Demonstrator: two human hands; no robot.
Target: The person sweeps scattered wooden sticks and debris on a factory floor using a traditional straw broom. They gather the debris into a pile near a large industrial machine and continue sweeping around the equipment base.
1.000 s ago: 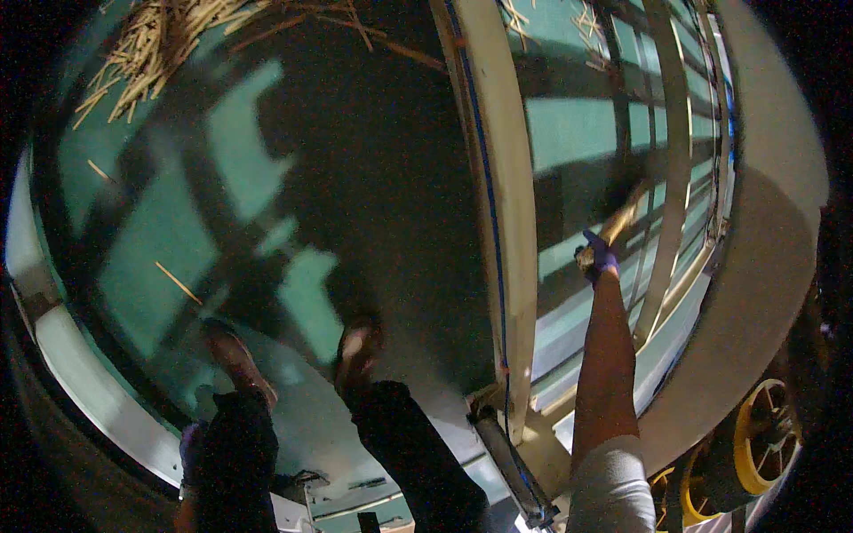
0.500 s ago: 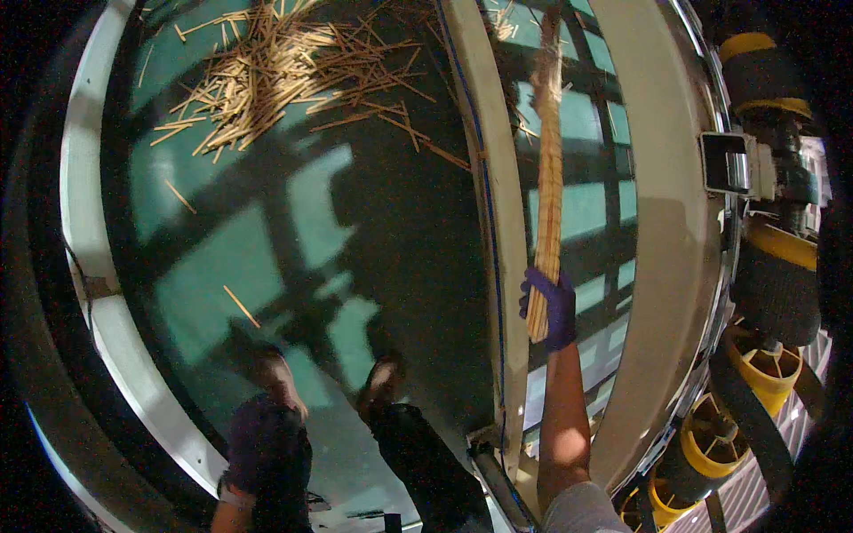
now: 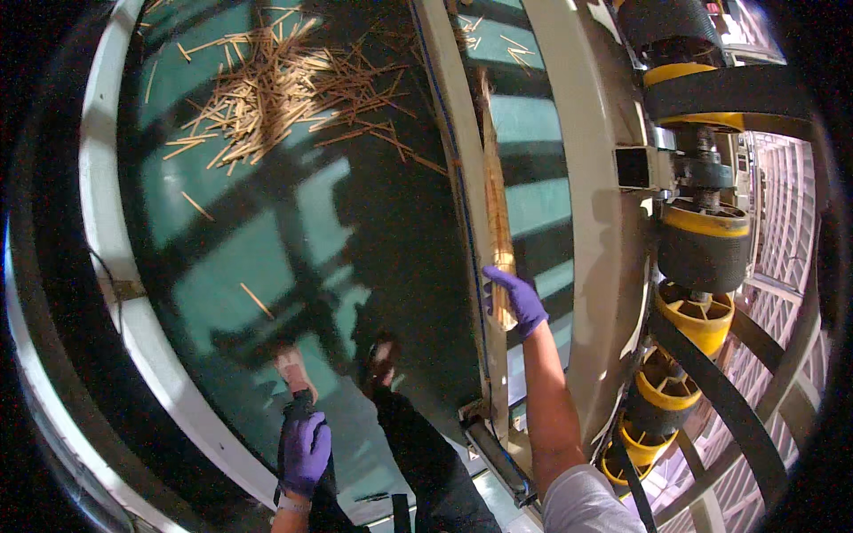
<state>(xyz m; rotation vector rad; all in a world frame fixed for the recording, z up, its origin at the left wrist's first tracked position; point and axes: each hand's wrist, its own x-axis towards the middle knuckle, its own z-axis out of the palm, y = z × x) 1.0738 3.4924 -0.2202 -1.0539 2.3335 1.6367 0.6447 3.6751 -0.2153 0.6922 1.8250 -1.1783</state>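
My right hand [image 3: 519, 304], in a purple glove, is closed around the near end of a long bundle of thin wooden sticks [image 3: 495, 204]. The bundle runs away from me over the narrow green lane [image 3: 526, 200], close beside the pale divider beam [image 3: 462, 191]. Its far end fades into shadow. Low on the left, my left hand [image 3: 306, 451], gloved in purple too, is by my left leg with its fingers loosely extended and nothing visible in it. A loose heap of wooden sticks [image 3: 275, 98] lies on the wide green surface ahead.
Single sticks [image 3: 257, 300] are scattered nearer my feet. A pale side rail [image 3: 107, 204] bounds the left. Right of the lane stand a broad beige frame [image 3: 593, 204] and yellow-and-black rollers [image 3: 702, 240] with dark belts. A dark cylinder [image 3: 498, 466] sits at the beam's near end.
The view has swung to the right. My right hand and the stick bundle have moved left, closer to the divider beam. My left hand has come out of shadow beside my leg.
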